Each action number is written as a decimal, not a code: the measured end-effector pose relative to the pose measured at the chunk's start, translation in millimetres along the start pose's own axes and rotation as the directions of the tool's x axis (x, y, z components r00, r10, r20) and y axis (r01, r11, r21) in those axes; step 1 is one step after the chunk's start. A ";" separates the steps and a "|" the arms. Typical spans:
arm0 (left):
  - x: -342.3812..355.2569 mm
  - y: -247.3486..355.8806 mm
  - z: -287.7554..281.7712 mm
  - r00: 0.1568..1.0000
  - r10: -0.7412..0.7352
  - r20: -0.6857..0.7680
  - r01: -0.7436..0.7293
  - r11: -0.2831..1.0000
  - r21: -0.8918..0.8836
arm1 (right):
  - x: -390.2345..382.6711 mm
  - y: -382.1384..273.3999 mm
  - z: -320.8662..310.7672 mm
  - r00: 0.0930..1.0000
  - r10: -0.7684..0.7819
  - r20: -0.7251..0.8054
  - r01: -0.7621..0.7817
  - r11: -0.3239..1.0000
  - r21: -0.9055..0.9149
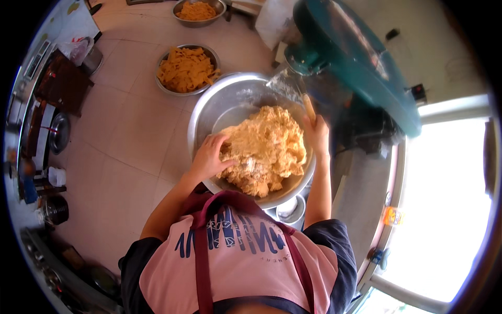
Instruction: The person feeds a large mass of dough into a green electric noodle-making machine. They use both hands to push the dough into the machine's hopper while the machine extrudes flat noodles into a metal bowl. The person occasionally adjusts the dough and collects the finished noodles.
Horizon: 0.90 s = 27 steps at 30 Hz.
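A large steel bowl (206, 118) in front of me holds a lumpy mass of tan dough (264, 152), with pale floury patches on its lower part. My left hand (212, 157) lies against the dough's left side, thumb spread from the fingers. At the bowl's right rim my right hand (317, 131) is wrapped round a wooden handle (308, 104); the far end of this tool, near the white-smeared area above it, is unclear. A large green machine (366, 63) stands over the bowl's back right.
Two steel bowls of orange strips (185, 70) (193, 9) sit behind. Dark wooden furniture (60, 81), a steel basin (58, 133) and pots (55, 209) line the left side of the tiled floor (125, 120). A small bowl (290, 209) is below the big one; a bright doorway (434, 193) is right.
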State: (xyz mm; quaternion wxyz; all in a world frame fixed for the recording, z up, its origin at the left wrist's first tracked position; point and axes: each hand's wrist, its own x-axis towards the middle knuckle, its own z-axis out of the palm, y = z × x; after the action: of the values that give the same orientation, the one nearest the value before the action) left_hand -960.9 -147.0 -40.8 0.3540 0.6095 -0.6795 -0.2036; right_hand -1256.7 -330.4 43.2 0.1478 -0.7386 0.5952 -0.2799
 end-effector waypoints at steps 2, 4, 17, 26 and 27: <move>22.7 13.4 6.3 0.991 0.083 0.103 -0.082 0.997 -0.011 | -39.2 5.9 -16.1 0.994 0.109 -0.025 -0.107 0.992 0.071; 48.2 29.1 13.6 0.955 0.161 0.248 -0.170 0.985 0.013 | -74.5 -12.1 -27.7 0.975 0.221 -0.029 -0.212 0.960 0.185; 70.7 29.8 76.3 0.914 0.022 0.406 -0.063 0.994 0.089 | -103.1 -29.4 101.9 0.961 -0.192 -0.198 0.178 0.980 -0.089; 31.4 47.0 -45.7 0.835 -0.136 0.534 0.282 0.938 -0.201 | -70.5 -20.5 131.0 1.000 0.018 0.009 -0.017 0.996 -0.088; 23.3 44.3 -72.5 0.854 -0.105 0.510 0.302 0.898 -0.320 | -61.0 -16.5 131.0 0.988 0.135 0.076 -0.126 0.986 -0.110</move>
State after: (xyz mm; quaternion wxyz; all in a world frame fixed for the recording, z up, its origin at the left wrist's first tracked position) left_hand -938.6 -150.7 44.3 0.2639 0.5269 -0.6217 -0.5159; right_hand -1174.6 -282.7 -66.9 0.1515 -0.7158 0.6496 -0.2066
